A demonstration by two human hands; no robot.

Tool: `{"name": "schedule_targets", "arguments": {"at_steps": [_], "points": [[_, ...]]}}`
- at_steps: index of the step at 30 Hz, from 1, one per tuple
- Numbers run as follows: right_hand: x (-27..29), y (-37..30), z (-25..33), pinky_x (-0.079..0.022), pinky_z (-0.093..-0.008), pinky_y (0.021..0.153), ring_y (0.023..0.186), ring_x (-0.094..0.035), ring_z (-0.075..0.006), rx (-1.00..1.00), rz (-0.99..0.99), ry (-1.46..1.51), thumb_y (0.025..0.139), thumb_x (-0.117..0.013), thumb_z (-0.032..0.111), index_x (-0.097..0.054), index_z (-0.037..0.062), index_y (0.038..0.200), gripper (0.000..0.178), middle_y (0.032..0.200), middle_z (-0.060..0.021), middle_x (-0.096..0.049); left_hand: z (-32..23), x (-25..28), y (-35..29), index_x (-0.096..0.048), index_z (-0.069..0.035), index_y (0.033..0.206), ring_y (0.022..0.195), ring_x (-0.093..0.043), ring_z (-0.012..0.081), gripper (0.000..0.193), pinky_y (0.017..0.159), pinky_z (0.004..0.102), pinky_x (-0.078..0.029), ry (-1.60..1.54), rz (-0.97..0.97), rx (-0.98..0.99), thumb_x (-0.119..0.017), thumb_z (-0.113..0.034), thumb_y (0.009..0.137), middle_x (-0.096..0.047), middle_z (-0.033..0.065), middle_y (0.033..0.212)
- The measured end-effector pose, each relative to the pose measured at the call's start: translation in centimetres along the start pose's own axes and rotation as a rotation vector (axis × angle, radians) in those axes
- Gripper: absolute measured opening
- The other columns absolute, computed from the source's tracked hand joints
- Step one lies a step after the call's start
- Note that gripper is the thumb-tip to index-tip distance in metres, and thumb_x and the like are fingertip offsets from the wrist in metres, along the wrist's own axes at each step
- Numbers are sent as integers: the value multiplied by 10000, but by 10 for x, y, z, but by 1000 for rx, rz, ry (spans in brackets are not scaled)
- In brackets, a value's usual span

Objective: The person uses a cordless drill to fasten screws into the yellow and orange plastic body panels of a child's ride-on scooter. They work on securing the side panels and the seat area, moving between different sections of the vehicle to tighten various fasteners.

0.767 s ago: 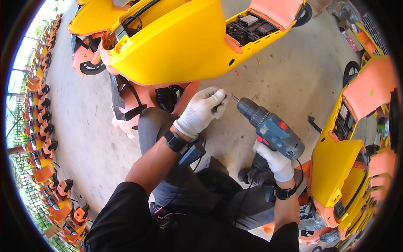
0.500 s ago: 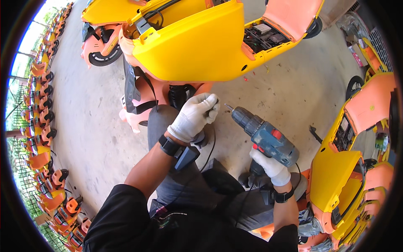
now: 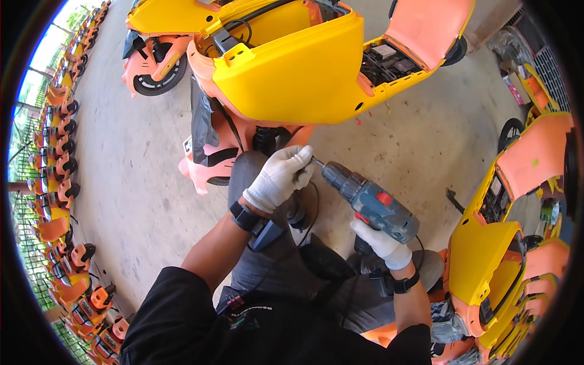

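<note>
Both gloved hands are busy: left hand pinches the bit, right hand clamps the drill; no screw driven yet.

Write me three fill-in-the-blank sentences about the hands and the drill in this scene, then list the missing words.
1. The right hand grips a cordless drill whose body is mostly ____.
2. The left hand pinches the drill's ____ at its front tip.
3. Both hands wear ____ work gloves.
4. The big scooter body panel above the hands is ____.

Missing words: blue; bit; white; yellow
</note>
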State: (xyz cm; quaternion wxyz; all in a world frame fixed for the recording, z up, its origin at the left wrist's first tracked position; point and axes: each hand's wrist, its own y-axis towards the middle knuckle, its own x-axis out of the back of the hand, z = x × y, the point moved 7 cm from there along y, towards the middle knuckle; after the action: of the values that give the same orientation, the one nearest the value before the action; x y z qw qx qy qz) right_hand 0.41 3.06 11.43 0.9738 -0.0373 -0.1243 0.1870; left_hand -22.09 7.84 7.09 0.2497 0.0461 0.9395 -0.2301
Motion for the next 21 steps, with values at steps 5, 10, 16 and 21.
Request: {"name": "schedule_targets", "arguments": {"at_steps": [5,10,16,21], "points": [[-6,2,0,-514,-290,765,835,-643,-132,23,66,-12,831,-739,79,-673,47,1107,286,939,-42,-696,0,9,-5,-539,-78,858,552,-401,60,284,516,206,-323,70,-21,21,-510,-294,1040,-462,-36,658],[-8,12,19,-514,-309,827,907,-671,-203,112,175,-142,808,-716,120,-652,17,1158,370,1010,-120,-699,9,24,-12,-548,-72,864,553,-399,54,280,511,203,-317,126,-47,45,-526,-294,1034,-463,-40,661],[-26,23,36,-522,-379,780,885,-650,-349,341,79,-403,738,-738,229,-628,67,1139,446,964,-156,-673,13,35,-16,-566,-53,880,574,-408,63,288,523,202,-328,-259,-116,34,-528,-295,1032,-501,-16,716],[-65,44,45,-528,-353,827,938,-674,-310,310,42,-460,772,-740,156,-632,67,1158,410,1033,-140,-691,-3,57,-16,-610,-28,1044,666,-429,74,270,614,220,-368,-377,-185,-80,-512,-279,1036,-509,-18,793]]}}
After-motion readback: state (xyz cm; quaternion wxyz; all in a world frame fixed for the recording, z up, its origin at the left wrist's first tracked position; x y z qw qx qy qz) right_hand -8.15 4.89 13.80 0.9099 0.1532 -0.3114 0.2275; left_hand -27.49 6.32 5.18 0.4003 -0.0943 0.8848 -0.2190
